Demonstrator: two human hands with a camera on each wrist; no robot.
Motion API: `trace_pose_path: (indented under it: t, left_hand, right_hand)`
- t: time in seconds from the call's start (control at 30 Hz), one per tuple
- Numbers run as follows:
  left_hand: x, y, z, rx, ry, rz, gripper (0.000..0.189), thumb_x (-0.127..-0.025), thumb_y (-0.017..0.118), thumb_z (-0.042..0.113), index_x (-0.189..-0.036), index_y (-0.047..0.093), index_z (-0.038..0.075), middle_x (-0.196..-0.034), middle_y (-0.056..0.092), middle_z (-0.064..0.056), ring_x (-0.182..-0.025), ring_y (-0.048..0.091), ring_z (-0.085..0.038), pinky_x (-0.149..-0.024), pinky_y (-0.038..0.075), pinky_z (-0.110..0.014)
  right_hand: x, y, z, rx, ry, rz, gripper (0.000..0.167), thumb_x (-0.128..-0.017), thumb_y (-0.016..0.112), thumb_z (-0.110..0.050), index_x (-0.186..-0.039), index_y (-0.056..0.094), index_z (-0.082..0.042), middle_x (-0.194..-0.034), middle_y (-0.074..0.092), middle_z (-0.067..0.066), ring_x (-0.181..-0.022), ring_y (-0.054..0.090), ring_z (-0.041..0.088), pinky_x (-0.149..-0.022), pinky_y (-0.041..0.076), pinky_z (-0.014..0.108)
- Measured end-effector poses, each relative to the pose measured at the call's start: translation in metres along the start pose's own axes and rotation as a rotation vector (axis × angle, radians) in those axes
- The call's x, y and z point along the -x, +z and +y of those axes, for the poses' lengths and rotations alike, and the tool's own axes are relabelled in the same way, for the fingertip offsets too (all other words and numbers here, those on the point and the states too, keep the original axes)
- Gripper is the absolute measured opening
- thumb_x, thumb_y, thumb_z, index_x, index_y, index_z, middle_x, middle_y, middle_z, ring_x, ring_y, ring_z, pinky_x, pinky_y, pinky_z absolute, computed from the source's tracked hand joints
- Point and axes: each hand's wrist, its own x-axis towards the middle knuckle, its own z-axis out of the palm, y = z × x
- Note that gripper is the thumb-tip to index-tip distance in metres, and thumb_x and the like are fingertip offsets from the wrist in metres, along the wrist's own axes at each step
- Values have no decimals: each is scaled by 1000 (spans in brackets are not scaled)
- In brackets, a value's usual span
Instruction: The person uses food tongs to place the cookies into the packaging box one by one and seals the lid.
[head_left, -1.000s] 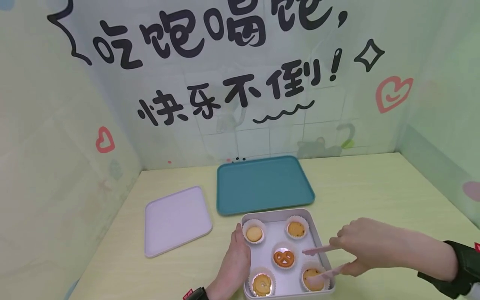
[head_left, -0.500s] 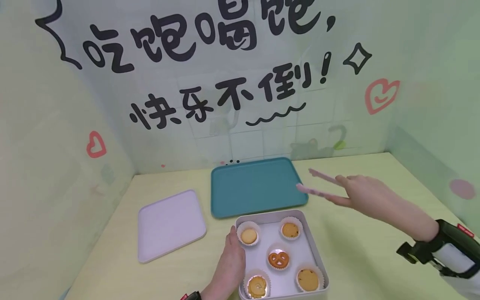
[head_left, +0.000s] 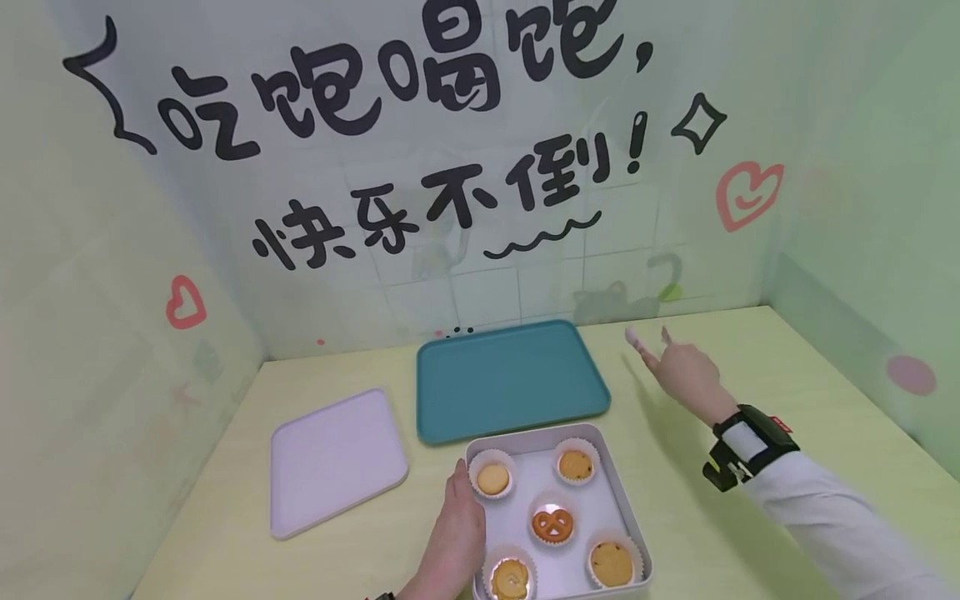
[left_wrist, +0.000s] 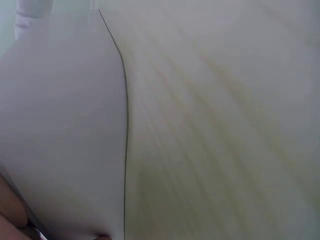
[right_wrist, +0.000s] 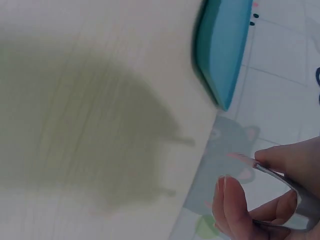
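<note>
My right hand (head_left: 686, 375) holds a pair of pink tongs (head_left: 636, 338) above the table, right of the teal tray (head_left: 510, 383). In the right wrist view thumb and fingers grip the tongs (right_wrist: 278, 176), whose two arms stand apart with nothing between them. My left hand (head_left: 454, 533) rests along the left outer wall of a pale lilac square box (head_left: 633, 521), its fingers fairly straight. The box holds a pretzel (head_left: 552, 526) in the middle and round cookies (head_left: 576, 466) near the corners, each in a paper cup. The box's side wall (left_wrist: 70, 115) fills much of the left wrist view.
A flat lilac tray (head_left: 337, 462) lies left of the box. The teal tray sits behind the box, close to its back edge. A printed backdrop (head_left: 420, 292) stands behind the light wooden table (head_left: 720, 533), with side panels left and right.
My right hand has lifted the tongs from over the lower right cookie and carried them up and away, past the teal tray's right side. The left hand stays at the box.
</note>
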Motion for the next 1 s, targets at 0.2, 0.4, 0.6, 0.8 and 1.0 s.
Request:
trace_pose_path:
  t: [0.2,0.4,0.6,0.8,1.0]
  left_hand:
    - [0,1,1,12,-22,-17,42,-86,37,-10,-124,27,-21,-115,38,-35,-107,44,-41,-86,40,-45]
    - [-1,1,0,-3,-3,-7,43,-84,39,-12,-124,27,-22,-113,39,-35,-105,46,-41,-84,42,-44]
    - [-1,3,-1,-26,12,-6,43,-84,40,-12,-124,26,-22,-110,40,-34,-101,48,-40,-79,46,-43]
    - [-1,3,-2,18,-28,-21,43,-85,36,-11,-125,25,-22,-113,39,-35,-104,46,-41,-83,43,-45]
    - [-1,1,-3,45,-38,-29,44,-85,36,-10,-126,24,-21,-115,38,-35,-106,45,-42,-85,41,-46]
  right_hand:
    - [-11,24,-1,-96,198,-29,53,-96,41,-32,-92,59,18,-47,42,13,-41,44,22,-33,31,28]
    - [-18,38,1,-108,243,-42,53,-96,38,-30,-66,58,8,-54,48,20,-49,51,27,-36,38,33]
    - [-20,52,2,-106,275,-42,54,-97,37,-30,-51,47,-2,-50,44,12,-47,48,25,-36,34,34]
    - [-23,60,2,-1,224,-44,55,-98,34,-30,-54,53,-2,-51,49,16,-46,48,25,-40,34,35]
    - [-24,65,3,60,181,-22,48,-96,41,-27,-69,65,5,-51,50,19,-42,45,23,-38,32,33]
